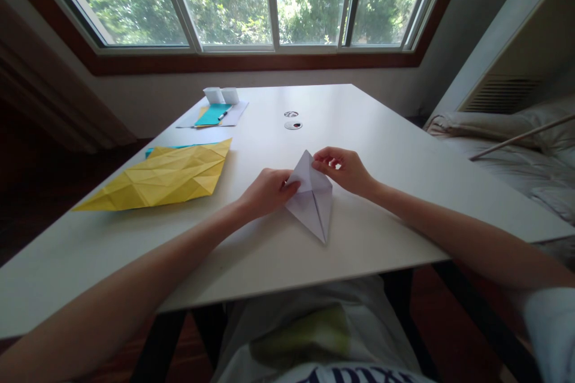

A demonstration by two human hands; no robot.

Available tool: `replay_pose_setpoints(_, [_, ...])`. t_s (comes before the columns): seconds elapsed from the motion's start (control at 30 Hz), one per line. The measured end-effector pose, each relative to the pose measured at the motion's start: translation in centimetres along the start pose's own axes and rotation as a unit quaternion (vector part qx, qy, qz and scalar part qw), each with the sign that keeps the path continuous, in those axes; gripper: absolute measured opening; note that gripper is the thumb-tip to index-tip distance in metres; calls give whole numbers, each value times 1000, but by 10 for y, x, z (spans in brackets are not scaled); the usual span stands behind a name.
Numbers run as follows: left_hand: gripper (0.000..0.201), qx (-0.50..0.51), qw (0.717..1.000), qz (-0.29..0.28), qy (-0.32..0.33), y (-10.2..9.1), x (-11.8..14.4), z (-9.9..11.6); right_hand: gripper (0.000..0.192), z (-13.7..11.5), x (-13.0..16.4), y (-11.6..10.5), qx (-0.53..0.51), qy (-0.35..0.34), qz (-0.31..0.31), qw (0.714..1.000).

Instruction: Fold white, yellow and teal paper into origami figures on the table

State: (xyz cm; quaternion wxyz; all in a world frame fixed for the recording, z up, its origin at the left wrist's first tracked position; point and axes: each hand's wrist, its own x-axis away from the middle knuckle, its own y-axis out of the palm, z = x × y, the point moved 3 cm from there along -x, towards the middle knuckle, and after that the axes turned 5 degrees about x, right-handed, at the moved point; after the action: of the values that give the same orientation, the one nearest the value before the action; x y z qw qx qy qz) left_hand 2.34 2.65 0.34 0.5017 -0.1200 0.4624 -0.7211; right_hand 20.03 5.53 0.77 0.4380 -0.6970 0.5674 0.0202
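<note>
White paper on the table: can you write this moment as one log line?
left hand: pinching white folded paper | right hand: pinching its upper edge | paper: on white table | nearby: creased yellow sheet

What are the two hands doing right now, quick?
Left hand: closed, pinching the left edge of the folded white paper.
Right hand: closed, pinching the paper's upper right edge.

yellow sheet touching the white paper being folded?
No: the yellow sheet lies left of the left hand, apart from the white paper.
</note>
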Motion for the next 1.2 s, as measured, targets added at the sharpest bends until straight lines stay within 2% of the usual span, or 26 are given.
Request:
replay_pose_setpoints(0.13, [23, -6, 1000, -4, 9, 2, 0, 2, 23, -3, 0, -1, 3, -5, 32, 999])
replay_pose_setpoints(0.23, [23, -12, 1000, -5, 9, 2, 0, 3, 23, -4, 0, -3, 16, -7, 27, 1000])
replay_pose_setpoints(0.5, [24, -25, 999, 20, 5, -4, -1, -4, 16, 11, 0, -4, 43, -3, -86, 995])
replay_pose_setpoints(0.73, [25, -46, 998, 42, -13, -5, -2, -12, 13, 27, 3, 6, 106, 10, -148, 983])
replay_pose_setpoints(0.8, [25, -50, 998, 42, -15, -5, -2, -12, 16, 27, 5, 9, 125, 10, -142, 982])
replay_pose_setpoints(0.9, [25, -66, 997, 46, -18, -5, -1, -11, 24, 25, 7, 9, 153, 13, -84, 985])
replay_pose_setpoints(0.97, [24, -78, 996, 50, -20, -5, -1, -12, 17, 22, 8, 11, 166, -11, -73, 983])
replay_pose_setpoints(1.03, [23, -84, 995, 49, -19, -5, -2, -13, 5, 18, 9, 14, 163, -52, -99, 980])
replay_pose_setpoints(1.1, [23, -87, 995, 48, -19, -5, -2, -14, 9, 15, 10, 16, 149, -80, -129, 977])
replay_pose_setpoints(1.2, [24, -93, 995, 42, -21, -5, -2, -13, 14, 12, 11, 15, 150, -84, -153, 973])
